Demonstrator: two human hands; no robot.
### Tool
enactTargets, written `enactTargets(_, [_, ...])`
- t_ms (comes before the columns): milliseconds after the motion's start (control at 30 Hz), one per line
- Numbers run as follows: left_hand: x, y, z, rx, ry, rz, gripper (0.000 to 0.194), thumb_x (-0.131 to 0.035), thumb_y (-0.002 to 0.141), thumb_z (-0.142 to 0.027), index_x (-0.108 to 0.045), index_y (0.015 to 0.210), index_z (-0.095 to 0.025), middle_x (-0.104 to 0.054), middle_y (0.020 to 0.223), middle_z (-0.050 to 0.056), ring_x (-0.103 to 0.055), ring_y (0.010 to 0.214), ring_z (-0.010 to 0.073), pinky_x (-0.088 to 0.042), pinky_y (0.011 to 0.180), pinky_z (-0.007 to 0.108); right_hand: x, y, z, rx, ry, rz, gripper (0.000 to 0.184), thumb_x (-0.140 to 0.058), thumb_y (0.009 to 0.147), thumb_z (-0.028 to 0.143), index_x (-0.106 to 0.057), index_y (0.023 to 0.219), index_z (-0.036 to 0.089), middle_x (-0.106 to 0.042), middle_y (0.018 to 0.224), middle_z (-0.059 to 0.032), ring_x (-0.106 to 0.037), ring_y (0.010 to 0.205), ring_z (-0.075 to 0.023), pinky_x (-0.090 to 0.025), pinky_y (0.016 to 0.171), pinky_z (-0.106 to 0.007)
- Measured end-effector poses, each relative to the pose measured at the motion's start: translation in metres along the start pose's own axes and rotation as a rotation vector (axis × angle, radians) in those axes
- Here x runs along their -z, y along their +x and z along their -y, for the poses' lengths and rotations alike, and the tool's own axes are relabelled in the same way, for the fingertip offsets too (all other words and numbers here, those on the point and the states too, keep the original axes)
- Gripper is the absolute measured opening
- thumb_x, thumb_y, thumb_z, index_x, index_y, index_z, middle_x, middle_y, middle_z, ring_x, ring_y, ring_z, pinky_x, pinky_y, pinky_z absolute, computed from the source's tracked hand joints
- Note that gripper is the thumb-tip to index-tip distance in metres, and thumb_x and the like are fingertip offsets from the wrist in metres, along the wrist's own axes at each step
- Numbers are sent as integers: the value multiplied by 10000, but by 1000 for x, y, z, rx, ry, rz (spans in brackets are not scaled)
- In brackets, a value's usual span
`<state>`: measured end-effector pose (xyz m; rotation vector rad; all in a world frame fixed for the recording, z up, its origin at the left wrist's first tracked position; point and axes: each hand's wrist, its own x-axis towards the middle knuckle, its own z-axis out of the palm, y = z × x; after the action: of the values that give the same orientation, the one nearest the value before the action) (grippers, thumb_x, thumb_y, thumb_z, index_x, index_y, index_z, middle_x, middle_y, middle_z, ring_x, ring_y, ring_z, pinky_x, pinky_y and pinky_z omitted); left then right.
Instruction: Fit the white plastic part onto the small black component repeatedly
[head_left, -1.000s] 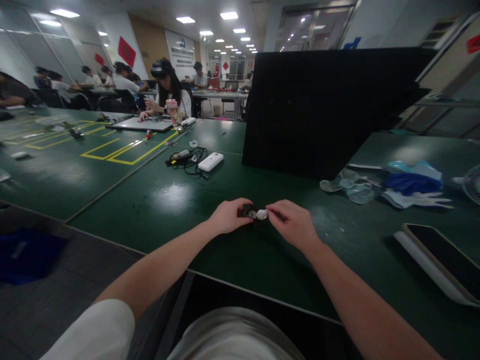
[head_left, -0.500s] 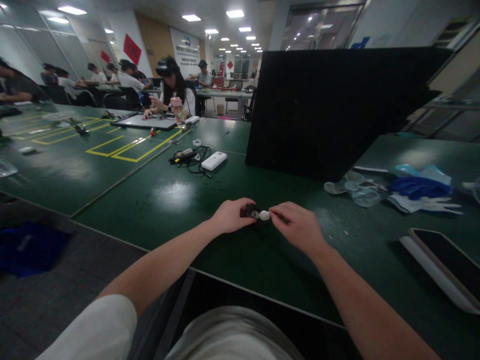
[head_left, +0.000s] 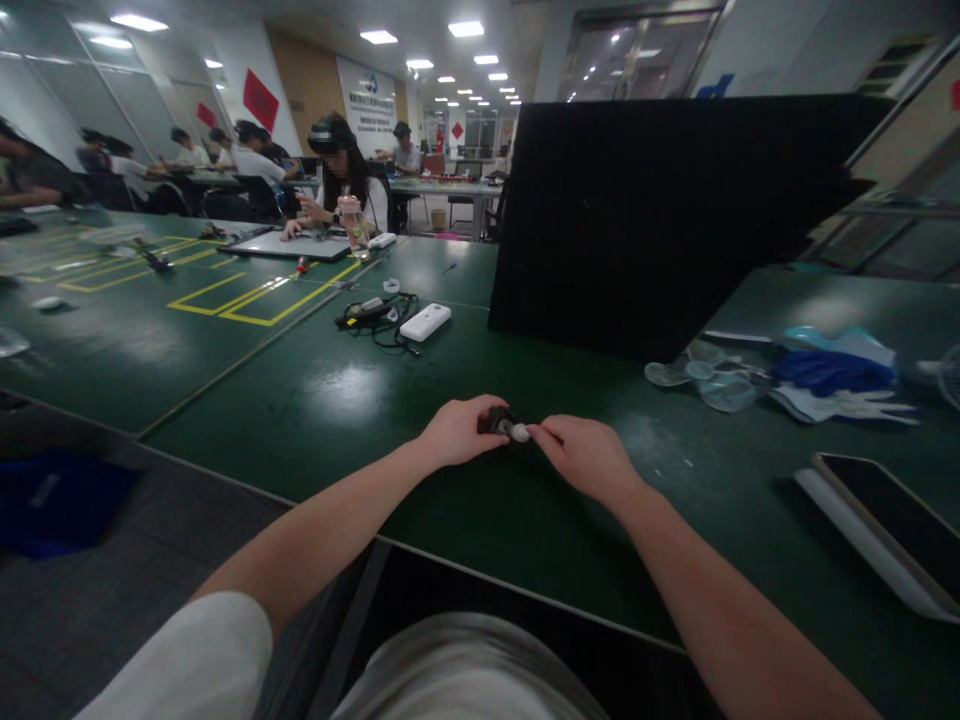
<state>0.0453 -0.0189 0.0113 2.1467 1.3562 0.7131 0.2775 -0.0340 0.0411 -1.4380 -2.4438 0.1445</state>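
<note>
Pinching, we hold a small dark piece point(head_left: 490, 421) in our left hand's point(head_left: 455, 434) curled fingers and, just beside it, a smooth, rounded white piece point(head_left: 520, 433) by its right end in our right hand's point(head_left: 589, 458) closed fingers, over the glossy green table point(head_left: 409, 385). Near right lies a flat phone point(head_left: 889, 520); beyond, crumpled gloves point(head_left: 832, 374). Farther, a black panel point(head_left: 622, 220) blocks our view. Bare table stretches left of us from the near edge.

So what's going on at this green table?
A person's left hand grips a small dark part, while the right hand appears to pinch a small white piece right beside it. Both are over the green table, in front of a large black panel. Whether the pieces touch is unclear.
</note>
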Motion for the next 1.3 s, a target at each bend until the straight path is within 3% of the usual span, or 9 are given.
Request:
enactTargets(167, [0,-1,1,-30,-19,-4,520,-758,795,-390,-606,1281,-280,-732,1000,-2,-700,860,181,-558,799,323,2,-1,-2,-74,73,-13,586,-335,1008,571,-581,614,214,-585,586,-18,-504,525,-154,-294,523,-294])
enactTargets(333, [2,-2,-2,-24,-14,16,537,-733,818,-405,-580,1319,-287,-726,1031,5,-698,877,191,-564,796,339,5,-2,-12,-194,174,-59,634,-277,998,637,-591,641,218,-563,553,-16,-521,508,-166,-323,516,-297])
enactTargets(433, [10,-2,4,-44,31,-7,490,-733,811,-393,-611,1270,-271,-700,1152,36,-679,1006,216,-548,902,364,5,-1,-18,-249,206,-51,640,-296,981,670,-585,632,217,-569,546,-16,-530,495,-167,-348,496,-294])
enactTargets(533, [29,-5,27,0,106,-122,445,-747,777,-348,-627,1188,-226,-643,1270,75,-631,1139,244,-507,1002,386,5,0,-22,-282,246,-37,639,-318,969,687,-589,634,215,-579,549,-17,-539,489,-164,-372,477,-287])
enactTargets(700, [78,-24,76,159,302,-282,494,-722,737,-251,-560,1202,-217,-594,1342,98,-603,1184,278,-482,1022,416,3,-1,-23,-298,302,-11,636,-317,970,686,-608,656,217,-597,570,-20,-553,510,-166,-393,486,-286])
enactTargets(833, [111,-42,99,25,631,-241,464,-690,733,-208,-609,1188,-249,-614,1284,108,-547,1220,335,-394,1079,502,0,0,-22,-282,280,20,627,-326,967,689,-618,679,215,-616,612,-21,-561,547,-165,-397,521,-285])
enactTargets(1000, [121,-53,115,-73,814,-210,490,-640,745,-178,-631,1228,-255,-593,1294,136,-519,1225,355,-363,1059,533,-1,2,-24,-283,245,37,638,-316,966,696,-615,681,210,-623,638,-24,-563,577,-164,-394,556,-289])
enactTargets(1133, [125,-58,130,57,805,-334,484,-632,759,-186,-629,1239,-247,-586,1301,135,-513,1232,353,-338,1086,525,-2,2,-26,-292,237,44,651,-315,955,716,-610,667,212,-619,630,-23,-558,571,-165,-389,551,-295])
enactTargets(1300, [141,-56,148,447,474,-576,498,-672,772,-283,-587,1255,-195,-612,1254,139,-594,1125,319,-467,976,452,-4,2,-27,-309,276,51,635,-348,946,719,-616,670,215,-607,611,-15,-551,541,-157,-392,533,-295])
